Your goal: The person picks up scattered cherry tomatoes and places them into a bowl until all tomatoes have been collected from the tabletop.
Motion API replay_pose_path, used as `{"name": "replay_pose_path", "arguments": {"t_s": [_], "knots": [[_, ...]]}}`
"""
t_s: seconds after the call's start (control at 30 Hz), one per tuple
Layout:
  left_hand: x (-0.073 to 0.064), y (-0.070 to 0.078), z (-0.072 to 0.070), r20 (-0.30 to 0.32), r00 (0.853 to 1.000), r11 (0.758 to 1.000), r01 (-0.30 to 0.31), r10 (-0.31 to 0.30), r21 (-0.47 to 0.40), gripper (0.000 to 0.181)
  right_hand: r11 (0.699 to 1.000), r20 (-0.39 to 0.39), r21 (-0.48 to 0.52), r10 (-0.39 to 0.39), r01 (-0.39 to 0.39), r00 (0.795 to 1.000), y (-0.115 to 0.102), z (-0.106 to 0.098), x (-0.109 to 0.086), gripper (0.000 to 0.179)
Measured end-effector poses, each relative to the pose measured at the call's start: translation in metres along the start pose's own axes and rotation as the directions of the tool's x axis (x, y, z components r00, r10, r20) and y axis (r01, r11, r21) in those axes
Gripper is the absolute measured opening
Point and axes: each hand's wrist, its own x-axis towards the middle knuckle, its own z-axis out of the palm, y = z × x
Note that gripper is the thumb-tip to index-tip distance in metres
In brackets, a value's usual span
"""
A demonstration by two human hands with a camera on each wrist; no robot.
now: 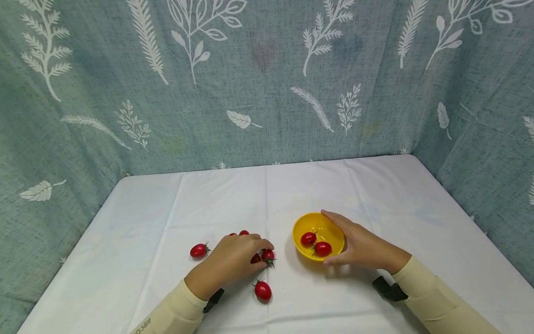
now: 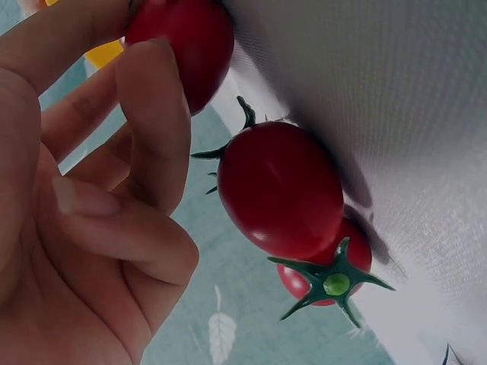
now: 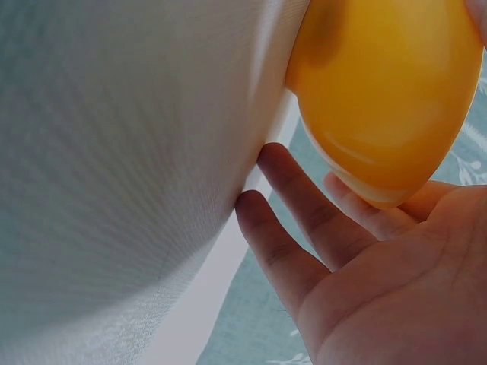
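Note:
My left hand (image 1: 235, 257) is at a cluster of red cherry tomatoes, its thumb and index finger at either side of one cherry tomato (image 1: 268, 255). In the left wrist view, fingertips touch that tomato (image 2: 194, 46), and two more tomatoes (image 2: 281, 190) lie beside the hand on the cloth. My right hand (image 1: 354, 241) holds the side of a small yellow bowl (image 1: 306, 220), thumb at the near side and fingers at the far rim. Two tomatoes (image 1: 322, 249) lie inside the bowl. In the right wrist view, two fingers (image 3: 285, 251) reach down to the cloth beneath the bowl (image 3: 380, 91).
One tomato (image 1: 199, 251) lies left of my left hand, another (image 1: 263, 291) nearer to me. Others, partly hidden, show behind the hand (image 1: 244, 232). A white cloth (image 1: 233, 199) covers the table. Patterned green-blue curtains (image 1: 258, 93) surround it at the back and sides.

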Motion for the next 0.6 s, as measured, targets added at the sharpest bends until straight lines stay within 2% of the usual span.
{"name": "replay_pose_path", "arguments": {"t_s": [0.3,0.6], "knots": [[0.0003,0.0009,0.0018,0.002,1.000,1.000,-0.017,0.017,-0.022,0.027,1.000,-0.003,-0.009,-0.008,0.008,1.000,0.0008,-0.0003,0.0001,0.113],[0.0004,0.0004,0.0044,-0.013,1.000,1.000,-0.023,0.023,-0.001,0.027,1.000,0.002,-0.006,-0.001,0.001,1.000,0.0007,-0.0003,0.0000,0.113]]}}
